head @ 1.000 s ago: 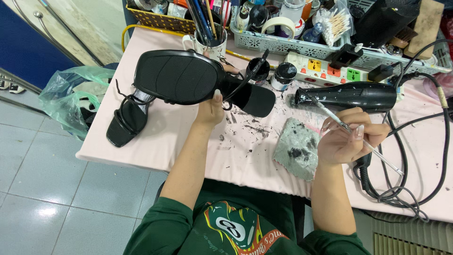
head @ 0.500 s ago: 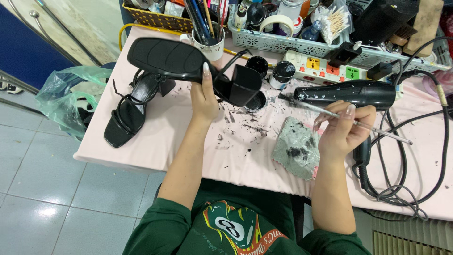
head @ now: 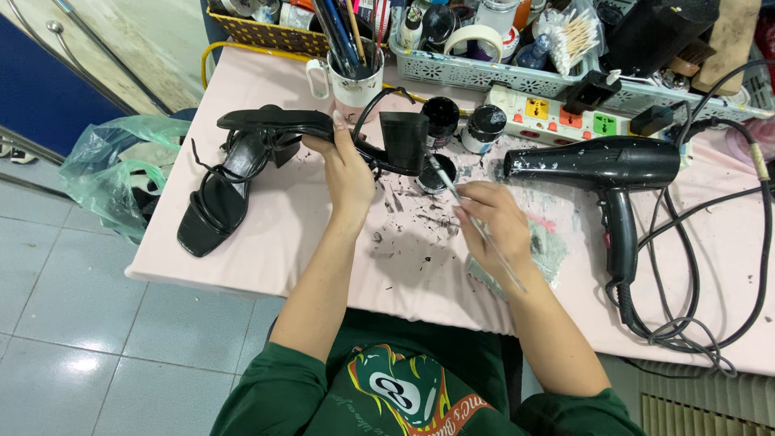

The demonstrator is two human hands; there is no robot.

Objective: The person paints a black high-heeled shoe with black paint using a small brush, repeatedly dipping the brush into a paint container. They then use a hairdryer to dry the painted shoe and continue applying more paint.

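My left hand [head: 349,173] grips a black block-heeled sandal [head: 323,129] by its middle, holding it sole-up above the pink table [head: 266,242], the heel [head: 404,139] pointing right. My right hand [head: 494,228] pinches a thin brush [head: 457,194] whose tip reaches toward the heel and a small open black jar [head: 436,179]. A second black strappy sandal [head: 216,198] lies flat on the table at the left. A grey stained rag [head: 549,250] lies partly under my right hand.
A black hair dryer [head: 601,165] with a coiled cord [head: 686,323] lies at the right. Two small black jars [head: 464,125], a white power strip [head: 565,113], a mug of brushes [head: 355,77] and a basket of supplies [head: 500,73] line the back. A green plastic bag [head: 113,173] hangs at the left.
My left hand has turned the sandal edge-on and lowered it. My right hand has moved left from beside the hair dryer, bringing the brush toward the heel.
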